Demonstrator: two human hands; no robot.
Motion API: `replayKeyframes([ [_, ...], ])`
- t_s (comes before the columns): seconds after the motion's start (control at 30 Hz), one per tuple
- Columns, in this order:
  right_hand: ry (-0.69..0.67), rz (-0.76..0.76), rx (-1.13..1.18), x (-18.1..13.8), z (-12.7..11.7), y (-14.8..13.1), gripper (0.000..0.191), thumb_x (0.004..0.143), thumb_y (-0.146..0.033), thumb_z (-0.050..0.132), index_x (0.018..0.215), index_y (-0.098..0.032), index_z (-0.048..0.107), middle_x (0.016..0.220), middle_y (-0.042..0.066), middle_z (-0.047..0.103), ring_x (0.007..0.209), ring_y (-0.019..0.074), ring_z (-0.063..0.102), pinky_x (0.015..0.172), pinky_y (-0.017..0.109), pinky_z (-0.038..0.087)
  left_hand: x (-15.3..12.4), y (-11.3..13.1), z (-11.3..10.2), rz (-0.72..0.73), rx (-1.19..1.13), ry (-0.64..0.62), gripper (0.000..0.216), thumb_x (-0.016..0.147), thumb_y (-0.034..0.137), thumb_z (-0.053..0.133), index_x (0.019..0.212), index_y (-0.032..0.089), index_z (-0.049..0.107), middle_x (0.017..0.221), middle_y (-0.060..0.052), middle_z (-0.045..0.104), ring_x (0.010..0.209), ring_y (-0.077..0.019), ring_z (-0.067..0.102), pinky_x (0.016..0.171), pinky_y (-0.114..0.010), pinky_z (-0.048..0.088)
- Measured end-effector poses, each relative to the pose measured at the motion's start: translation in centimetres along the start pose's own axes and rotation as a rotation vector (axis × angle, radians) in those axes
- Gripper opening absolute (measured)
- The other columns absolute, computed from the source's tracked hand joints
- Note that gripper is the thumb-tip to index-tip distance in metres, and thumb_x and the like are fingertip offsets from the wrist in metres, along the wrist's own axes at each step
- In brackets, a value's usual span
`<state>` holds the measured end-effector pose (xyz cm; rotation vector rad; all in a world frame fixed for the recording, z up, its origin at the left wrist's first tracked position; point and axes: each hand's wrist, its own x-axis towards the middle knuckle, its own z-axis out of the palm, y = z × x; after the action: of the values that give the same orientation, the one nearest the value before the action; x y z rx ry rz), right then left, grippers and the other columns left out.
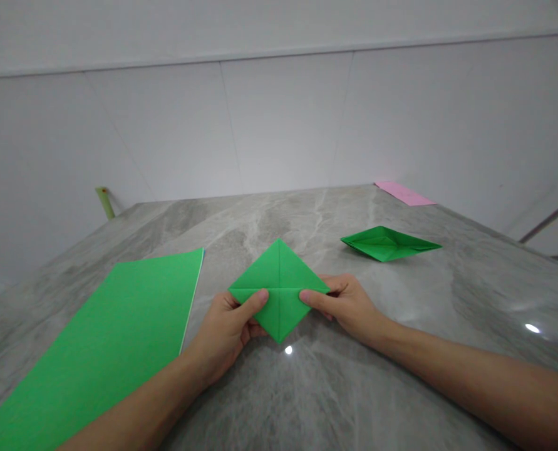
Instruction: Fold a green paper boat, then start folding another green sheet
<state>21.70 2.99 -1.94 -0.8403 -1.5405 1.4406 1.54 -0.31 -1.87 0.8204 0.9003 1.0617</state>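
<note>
A folded green paper diamond [279, 269] is held up between my two hands, one corner pointing away and one toward me. Creases cross at its middle. My left hand [232, 326] pinches its left side, thumb on top and fingers curled underneath. On the other side my right hand [347, 307] grips the right corner the same way, its thumb lying along the horizontal crease. The fingers beneath the paper are partly hidden. Beyond my right hand lies a folded green paper boat shape [384, 244], long and pointed at both ends.
A stack of large green paper sheets [119, 332] lies at the left, partly under my left forearm. Pink paper [405, 193] rests at the far right edge of the grey marbled table [279, 213]. The white wall [279, 119] stands behind the table.
</note>
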Motion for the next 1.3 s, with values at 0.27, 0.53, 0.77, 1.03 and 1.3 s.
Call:
replayKeyframes([
  [0.27, -0.116, 0.237, 0.082, 0.2, -0.5, 0.9, 0.032, 0.062, -0.044, 0.083, 0.065, -0.015, 0.072, 0.062, 0.001, 0.067, 0.062, 0.0146, 0.061, 0.066, 0.028, 0.05, -0.2, -0.6, -0.3, 0.041, 0.265, -0.087, 0.022, 0.08, 0.038, 0.072, 0.087, 0.018, 0.078, 0.085, -0.006, 0.076, 0.075, -0.021, 0.068, 0.071, -0.032, 0.052],
  [0.53, -0.128, 0.386, 0.1, -0.3, -0.1, 0.8, 0.03, 0.052, -0.033, 0.09, 0.071, -0.014, 0.076, 0.07, 0.002, 0.074, 0.059, 0.0129, 0.064, 0.058, 0.023, 0.05, -0.3, -0.5, -0.5, 0.063, 0.589, -0.114, 0.026, 0.081, 0.041, 0.067, 0.073, 0.018, 0.076, 0.073, -0.003, 0.073, 0.063, -0.0177, 0.061, 0.063, -0.028, 0.046],
  [0.77, -0.161, 0.319, 0.121, -0.3, 0.0, 1.1, 0.029, 0.062, -0.035, 0.085, 0.082, -0.015, 0.077, 0.077, 0.003, 0.076, 0.065, 0.0136, 0.066, 0.064, 0.025, 0.053, -0.2, -1.0, 0.0, 0.053, 0.495, -0.008, 0.02, 0.074, 0.038, 0.073, 0.078, 0.018, 0.076, 0.08, -0.003, 0.076, 0.07, -0.0188, 0.064, 0.069, -0.029, 0.049],
  [1.03, -0.166, 0.284, 0.083, -0.5, 0.0, 0.9, 0.029, 0.065, -0.033, 0.083, 0.088, -0.015, 0.077, 0.08, 0.002, 0.075, 0.066, 0.0135, 0.066, 0.064, 0.024, 0.053, -0.2, -0.8, 0.3, 0.033, 0.501, -0.013, 0.021, 0.074, 0.037, 0.073, 0.071, 0.016, 0.074, 0.075, -0.004, 0.074, 0.068, -0.0199, 0.063, 0.069, -0.031, 0.048],
  [1.3, -0.181, 0.281, 0.102, -0.4, 0.0, 0.6, 0.029, 0.063, -0.031, 0.084, 0.087, -0.016, 0.077, 0.079, 0.001, 0.075, 0.064, 0.0122, 0.065, 0.064, 0.023, 0.053, -0.4, -1.0, 0.8, 0.062, 0.479, 0.003, 0.019, 0.074, 0.037, 0.073, 0.072, 0.018, 0.073, 0.073, -0.002, 0.073, 0.066, -0.0178, 0.062, 0.066, -0.029, 0.048],
])
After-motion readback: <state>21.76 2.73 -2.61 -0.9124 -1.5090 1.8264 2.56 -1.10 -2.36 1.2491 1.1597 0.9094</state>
